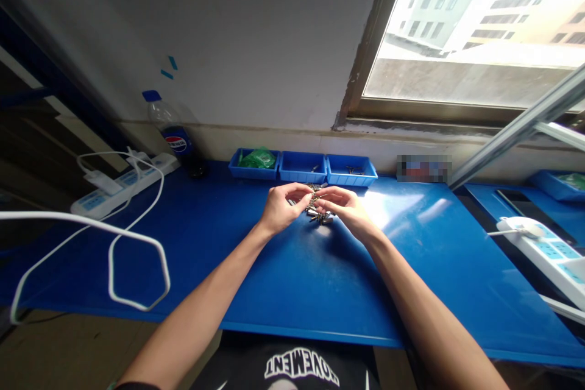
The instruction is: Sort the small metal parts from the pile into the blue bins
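Observation:
My left hand (284, 207) and my right hand (343, 207) meet over a small pile of metal parts (322, 217) on the blue table (292, 280). The thumb and fingers of each hand are drawn together in a pinch, with the tips almost touching. Whatever is pinched there is too small to make out. Pieces in the pile look silvery, dark and brass-coloured, some of them short pins or screws; my fingers cover part of it. Just behind the pile stand a middle blue bin (302, 174) with a small part inside and a right blue bin (351, 179) with a few thin dark pieces.
A left blue bin (253, 172) holds a green plastic bag (258, 158). A cola bottle (171, 134) stands by the wall. To the left lie a white power strip (123, 186) and a looped white cable (167, 268). Another power strip (548, 250) is at the right.

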{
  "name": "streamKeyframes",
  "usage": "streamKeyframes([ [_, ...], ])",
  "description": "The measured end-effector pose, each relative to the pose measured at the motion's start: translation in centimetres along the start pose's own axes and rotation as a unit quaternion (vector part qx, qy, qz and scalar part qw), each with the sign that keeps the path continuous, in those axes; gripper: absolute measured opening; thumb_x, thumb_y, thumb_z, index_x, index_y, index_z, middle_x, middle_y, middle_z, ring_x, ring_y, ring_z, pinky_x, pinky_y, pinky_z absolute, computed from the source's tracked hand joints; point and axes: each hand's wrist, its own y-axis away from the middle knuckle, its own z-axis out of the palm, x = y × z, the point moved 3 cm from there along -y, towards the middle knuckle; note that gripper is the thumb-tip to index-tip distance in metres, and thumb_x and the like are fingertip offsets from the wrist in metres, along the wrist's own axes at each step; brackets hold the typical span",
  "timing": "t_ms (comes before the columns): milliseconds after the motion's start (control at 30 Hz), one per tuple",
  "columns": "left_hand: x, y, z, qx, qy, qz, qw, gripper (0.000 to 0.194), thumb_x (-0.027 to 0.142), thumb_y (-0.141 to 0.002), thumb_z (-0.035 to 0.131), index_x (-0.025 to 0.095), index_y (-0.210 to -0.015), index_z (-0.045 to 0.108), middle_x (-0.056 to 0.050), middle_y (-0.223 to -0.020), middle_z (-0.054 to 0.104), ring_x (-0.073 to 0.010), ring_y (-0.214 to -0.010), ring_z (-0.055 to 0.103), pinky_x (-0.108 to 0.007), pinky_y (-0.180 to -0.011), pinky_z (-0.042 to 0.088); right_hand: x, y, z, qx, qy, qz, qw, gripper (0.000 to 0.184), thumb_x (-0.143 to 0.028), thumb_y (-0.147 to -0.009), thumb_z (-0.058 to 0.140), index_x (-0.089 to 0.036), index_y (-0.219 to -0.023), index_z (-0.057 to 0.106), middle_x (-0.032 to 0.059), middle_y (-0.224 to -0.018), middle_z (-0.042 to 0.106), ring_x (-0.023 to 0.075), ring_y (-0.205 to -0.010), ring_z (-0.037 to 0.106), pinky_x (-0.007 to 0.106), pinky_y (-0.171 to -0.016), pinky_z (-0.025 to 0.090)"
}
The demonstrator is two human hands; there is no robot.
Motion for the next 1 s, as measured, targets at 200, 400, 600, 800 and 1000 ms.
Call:
streamKeyframes([
  [200, 0.5, 0.3, 0.5, -0.045, -0.003, 0.003, 0.999, 0.021, 0.027, -0.090, 0.069, 0.018, -0.106, 0.080, -0.006, -0.101, 0.083, -0.0216, -0.091, 0.081, -0.030, -0.083, 0.065, 0.8, -0.6, -0.9, 0.047, -0.028, -0.001, 0.998, 0.026, -0.040, -0.077, 0.088, -0.023, -0.095, 0.082, 0.0027, -0.083, 0.078, 0.0180, -0.074, 0.068, 0.033, -0.076, 0.054],
  [400, -0.3, 0.3, 0.4, -0.065, -0.149, 0.042, 0.986, 0.016, 0.023, -0.091, 0.066, 0.019, -0.103, 0.075, -0.002, -0.085, 0.079, -0.0161, -0.073, 0.073, -0.027, -0.071, 0.058, 1.5, -1.1, -2.9, 0.184, -0.026, -0.039, 0.982, 0.032, -0.041, -0.073, 0.090, -0.022, -0.097, 0.082, 0.0062, -0.090, 0.080, 0.0219, -0.081, 0.071, 0.038, -0.082, 0.057],
  [600, -0.3, 0.9, 1.0, -0.156, -0.265, 0.106, 0.946, 0.008, 0.020, -0.086, 0.069, 0.020, -0.093, 0.072, -0.005, -0.092, 0.077, -0.0213, -0.087, 0.071, -0.032, -0.078, 0.055, 0.6, -0.9, -4.1, 0.232, -0.034, -0.083, 0.969, 0.064, -0.040, -0.073, 0.089, -0.030, -0.132, 0.069, 0.0108, -0.148, 0.065, 0.0300, -0.115, 0.072, 0.046, -0.096, 0.058],
  [800, -0.8, 1.2, 1.4, -0.182, -0.317, 0.108, 0.924, 0.010, 0.019, -0.085, 0.070, 0.023, -0.094, 0.072, -0.004, -0.089, 0.075, -0.0220, -0.086, 0.070, -0.031, -0.076, 0.054, 0.4, -0.8, -3.8, 0.219, -0.007, -0.063, 0.974, 0.041, -0.042, -0.077, 0.084, -0.025, -0.112, 0.075, 0.0112, -0.134, 0.072, 0.0272, -0.100, 0.074, 0.043, -0.086, 0.060],
  [1000, -1.4, 1.4, 1.8, -0.183, -0.327, 0.107, 0.921, 0.010, 0.016, -0.085, 0.069, 0.023, -0.092, 0.072, -0.004, -0.087, 0.074, -0.0218, -0.084, 0.070, -0.031, -0.075, 0.053, 0.7, -0.9, -3.7, 0.209, -0.015, -0.060, 0.976, 0.033, -0.038, -0.078, 0.082, -0.024, -0.108, 0.076, 0.0095, -0.127, 0.074, 0.0231, -0.092, 0.074, 0.038, -0.081, 0.058],
])
